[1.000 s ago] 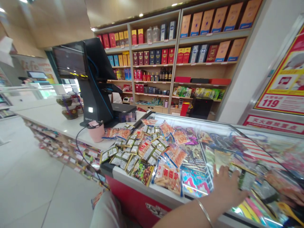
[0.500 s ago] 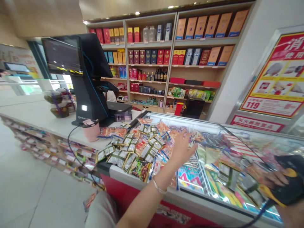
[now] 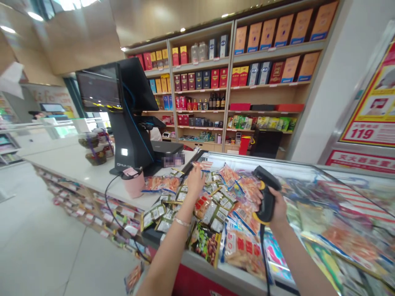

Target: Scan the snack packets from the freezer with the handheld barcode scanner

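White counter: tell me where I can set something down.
Bare: white counter left of the jars, and between them and the pink cup. Crowded: the display case alongside, heaped with snack packets under the left hand.

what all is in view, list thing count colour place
Glass-topped case: one, red-fronted, centre to right
Snack packets: too many to count, mixed colours, heaped on the case
Scanner: one, black and yellow, above the packets
Counter: one, white-topped, left
Terminal: one, black, on the counter
Cup: one, pink, counter's near edge
Tubs: several, clear with purple straps, left of the terminal
Shelving: three bays, light wood, behind
Boxes: many, mostly red, blue and orange, on the shelving
Wall signs: two, mainly red, far right
Bracelet: one, silvery, on the left arm
Left grip: one, bare, at the packets, contact unclear
Right grip: one, bare, around the scanner
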{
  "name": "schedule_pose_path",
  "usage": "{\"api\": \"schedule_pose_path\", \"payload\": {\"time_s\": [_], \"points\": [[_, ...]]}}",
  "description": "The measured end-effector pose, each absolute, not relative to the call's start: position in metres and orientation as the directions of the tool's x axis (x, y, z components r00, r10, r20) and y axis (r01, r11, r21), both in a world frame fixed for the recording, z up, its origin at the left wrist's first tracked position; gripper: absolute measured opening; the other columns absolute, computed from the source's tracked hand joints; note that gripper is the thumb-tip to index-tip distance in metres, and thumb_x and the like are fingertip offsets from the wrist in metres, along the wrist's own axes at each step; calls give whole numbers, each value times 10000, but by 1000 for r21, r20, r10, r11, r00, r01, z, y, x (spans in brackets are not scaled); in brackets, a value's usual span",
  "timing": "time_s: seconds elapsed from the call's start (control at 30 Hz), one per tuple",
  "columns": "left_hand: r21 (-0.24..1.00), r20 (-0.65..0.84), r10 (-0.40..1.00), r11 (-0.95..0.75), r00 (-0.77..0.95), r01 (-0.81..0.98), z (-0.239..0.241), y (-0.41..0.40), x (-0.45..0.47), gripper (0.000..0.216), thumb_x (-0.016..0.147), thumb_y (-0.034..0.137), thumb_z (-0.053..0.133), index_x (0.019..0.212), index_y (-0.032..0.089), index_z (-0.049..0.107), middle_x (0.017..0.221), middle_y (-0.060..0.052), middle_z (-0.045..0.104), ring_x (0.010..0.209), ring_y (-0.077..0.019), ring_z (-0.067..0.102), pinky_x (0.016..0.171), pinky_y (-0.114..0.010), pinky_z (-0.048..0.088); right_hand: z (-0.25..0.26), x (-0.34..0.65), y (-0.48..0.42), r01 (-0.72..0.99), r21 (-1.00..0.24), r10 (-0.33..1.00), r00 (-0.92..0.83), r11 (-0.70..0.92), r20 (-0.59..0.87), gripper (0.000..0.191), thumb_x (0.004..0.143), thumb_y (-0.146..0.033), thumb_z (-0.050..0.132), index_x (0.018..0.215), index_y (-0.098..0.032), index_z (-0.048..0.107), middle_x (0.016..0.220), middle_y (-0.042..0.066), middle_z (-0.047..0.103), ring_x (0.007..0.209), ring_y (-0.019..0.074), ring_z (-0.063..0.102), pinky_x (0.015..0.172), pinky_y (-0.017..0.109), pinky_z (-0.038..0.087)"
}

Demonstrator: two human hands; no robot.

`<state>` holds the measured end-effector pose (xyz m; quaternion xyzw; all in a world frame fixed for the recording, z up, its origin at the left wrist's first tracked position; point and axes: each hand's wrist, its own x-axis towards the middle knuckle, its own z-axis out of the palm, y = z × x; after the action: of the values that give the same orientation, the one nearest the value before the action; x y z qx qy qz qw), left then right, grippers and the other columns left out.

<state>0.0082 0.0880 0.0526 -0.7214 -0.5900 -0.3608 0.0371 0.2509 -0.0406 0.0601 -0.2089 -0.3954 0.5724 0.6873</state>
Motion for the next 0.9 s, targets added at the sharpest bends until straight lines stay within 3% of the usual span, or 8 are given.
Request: {"api": "schedule_pose_path", "payload": {"time_s": [0.17, 0.37, 0.5, 0.67, 0.8, 0.9], "points": [[333, 497, 868, -190, -1, 924, 22, 104, 5, 346, 837, 169, 487, 1181, 152, 515, 1099, -126, 617, 996, -242, 573, 865, -342, 425, 37, 219, -11, -643, -752, 967, -67, 148, 248, 231, 745, -429, 620, 768, -202, 579, 572, -7, 398, 471, 137, 372, 341, 212, 380], [215, 405, 911, -175, 76, 961, 18, 104, 8, 459, 865, 205, 481, 1322, 225, 450, 1124, -120, 636, 1045, -261, 555, 913, -393, 395, 30, 216, -11, -651, -751, 972, -88, 110, 219, 232, 749, -420, 631, 784, -192, 611, 565, 0, 421, 491, 148, 410, 420, 248, 445], [164, 346, 934, -160, 95, 973, 18, 104, 10, 398, 874, 191, 462, 1260, 261, 529, 1091, -116, 643, 1071, -255, 535, 930, -394, 378, 28, 217, -11, -646, -756, 966, -118, 101, 230, 235, 755, -416, 641, 776, -183, 622, 570, 1, 435, 492, 138, 419, 419, 240, 443], [321, 390, 919, -193, 57, 927, 20, 105, 10, 298, 836, 128, 493, 1074, 208, 653, 1038, -103, 665, 1036, -232, 567, 980, -386, 353, 25, 218, -9, -663, -744, 970, -117, 84, 215, 235, 757, -406, 639, 785, -173, 639, 573, 3, 442, 496, 132, 433, 432, 234, 460], [529, 417, 909, -239, -4, 814, 19, 105, 10, 318, 774, 39, 507, 1001, 178, 680, 1076, -86, 667, 983, -198, 612, 913, -315, 420, 24, 219, -9, -665, -743, 969, -122, 79, 213, 235, 749, -406, 648, 779, -173, 644, 570, 5, 448, 498, 131, 437, 439, 233, 469], [602, 487, 872, -299, -44, 740, 18, 105, 9, 325, 760, 12, 495, 967, 166, 693, 1068, -80, 668, 961, -192, 626, 895, -308, 447, 23, 220, -9, -664, -744, 970, -125, 75, 210, 235, 751, -407, 645, 787, -175, 646, 576, 5, 450, 504, 135, 441, 413, 226, 456]]}}
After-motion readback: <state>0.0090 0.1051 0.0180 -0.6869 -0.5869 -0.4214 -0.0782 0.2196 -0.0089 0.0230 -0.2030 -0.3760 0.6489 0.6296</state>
